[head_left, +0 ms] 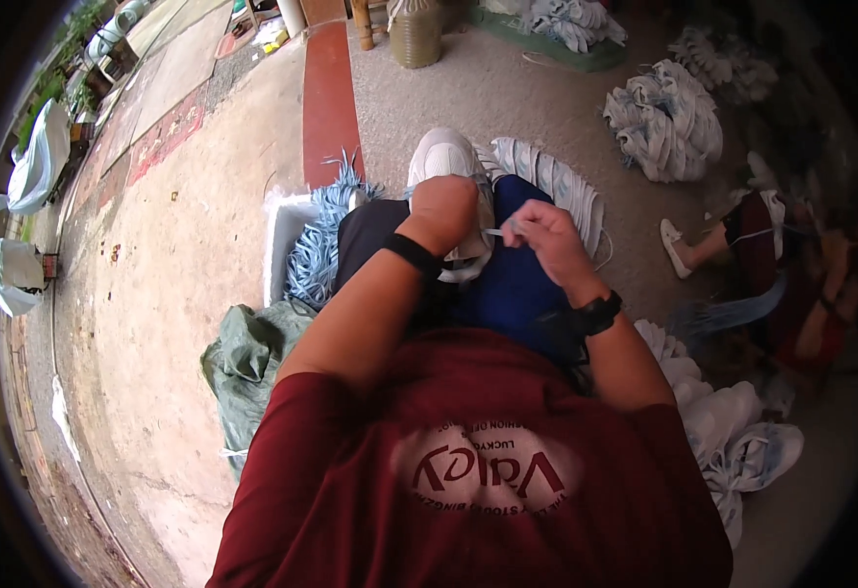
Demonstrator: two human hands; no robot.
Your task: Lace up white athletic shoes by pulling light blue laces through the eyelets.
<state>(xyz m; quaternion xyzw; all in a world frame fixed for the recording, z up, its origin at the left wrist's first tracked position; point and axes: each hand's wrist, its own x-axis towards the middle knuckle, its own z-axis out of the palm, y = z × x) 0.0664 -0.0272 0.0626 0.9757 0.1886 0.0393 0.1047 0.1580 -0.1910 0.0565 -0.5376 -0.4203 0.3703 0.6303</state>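
While the person sits above the centre of the frame in a dark red shirt, both hands meet over a white lace-up sports shoe that rests on the lap, just above the middle of the picture. The left hand is curled into a loose fist over the shoe's opening, knuckles up; its fingers are hidden underneath, so I cannot tell exactly what they grip, though the hand lies against the shoe. A black band circles that wrist. The right hand, just right of centre, has thumb and forefinger pinched shut on a thin pale blue lace that runs leftward to the shoe; the other fingers are bent in loosely. A black wristwatch sits on that wrist.

Left of the shoe, a white rectangular box holds a bundle of light blue laces. Below it, at the lower left of centre, lies a crumpled green plastic sack. A heap of white shoes lies at the upper right, and more white shoes are piled at the lower right. Another person's leg in a white shoe shows at the right edge.
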